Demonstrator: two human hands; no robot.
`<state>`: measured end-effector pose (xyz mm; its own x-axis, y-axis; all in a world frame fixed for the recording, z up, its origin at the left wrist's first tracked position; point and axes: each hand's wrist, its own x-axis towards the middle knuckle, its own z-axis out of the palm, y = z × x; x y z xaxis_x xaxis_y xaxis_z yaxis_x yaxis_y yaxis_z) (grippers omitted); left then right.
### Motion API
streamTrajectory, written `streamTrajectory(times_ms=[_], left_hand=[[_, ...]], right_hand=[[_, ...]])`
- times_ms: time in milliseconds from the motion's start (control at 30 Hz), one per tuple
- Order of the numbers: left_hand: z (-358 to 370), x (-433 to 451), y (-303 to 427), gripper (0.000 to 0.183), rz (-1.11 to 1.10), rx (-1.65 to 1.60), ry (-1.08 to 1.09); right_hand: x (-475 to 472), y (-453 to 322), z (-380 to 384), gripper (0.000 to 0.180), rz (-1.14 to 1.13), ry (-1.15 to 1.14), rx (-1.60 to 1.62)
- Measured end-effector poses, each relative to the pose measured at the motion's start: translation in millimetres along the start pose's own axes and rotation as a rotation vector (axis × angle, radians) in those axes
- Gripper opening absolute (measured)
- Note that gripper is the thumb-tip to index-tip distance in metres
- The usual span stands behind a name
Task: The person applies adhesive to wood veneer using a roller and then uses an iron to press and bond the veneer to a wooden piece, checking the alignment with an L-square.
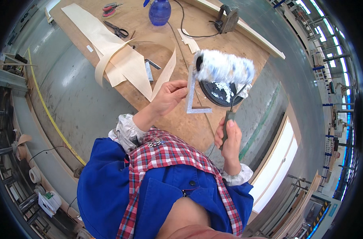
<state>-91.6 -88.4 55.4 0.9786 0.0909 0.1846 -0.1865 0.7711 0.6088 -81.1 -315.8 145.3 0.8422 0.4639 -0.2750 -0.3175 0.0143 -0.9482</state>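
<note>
My left hand (171,97) pinches an L-shaped piece (191,97) by its long leg, above the wooden worktable (181,128). Its outward edge face looks whitish and wet, while the inner side of the short leg is brown. In my right hand (230,137) is the dark green handle of a paint roller (224,67). The roller's fluffy white sleeve, stained blue and yellowish, is blurred and overlaps the top of the L-shaped piece; whether they touch I cannot tell. Below the sleeve, partly hidden by it, lies a round black tray (208,94) with white, glue-like paste.
Sheets of pale veneer (121,64) and a curled strip cover the table's left side, near black scissors (117,30). Farther back are a sander (109,11), a blue spray bottle (160,12) and a corded iron (229,21). A long pale board (253,37) lines the right edge.
</note>
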Motion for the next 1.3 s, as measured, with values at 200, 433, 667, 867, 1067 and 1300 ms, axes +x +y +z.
streamTrajectory(times_ms=[200,433,667,867,1067,1300], left_hand=[[-3,1,5,0.027,0.023,-0.048,0.025],[0,-1,-2,0.028,0.022,-0.018,-0.004],[-5,-1,4,0.026,0.046,-0.082,-0.01],[-6,4,7,0.025,0.077,-0.038,0.02],[-3,4,6,0.024,0.083,0.093,-0.011],[-5,2,8,0.024,0.114,0.102,-0.002]], right_hand=[[-13,-6,-5,0.031,0.035,-0.064,-0.016],[2,0,4,0.031,0.018,-0.016,0.004],[-6,-6,2,0.031,0.043,-0.067,0.006],[-22,-1,-4,0.031,0.101,-0.044,-0.109],[-18,-2,1,0.033,0.065,-0.012,-0.129],[-2,-3,1,0.029,0.021,-0.047,-0.131]])
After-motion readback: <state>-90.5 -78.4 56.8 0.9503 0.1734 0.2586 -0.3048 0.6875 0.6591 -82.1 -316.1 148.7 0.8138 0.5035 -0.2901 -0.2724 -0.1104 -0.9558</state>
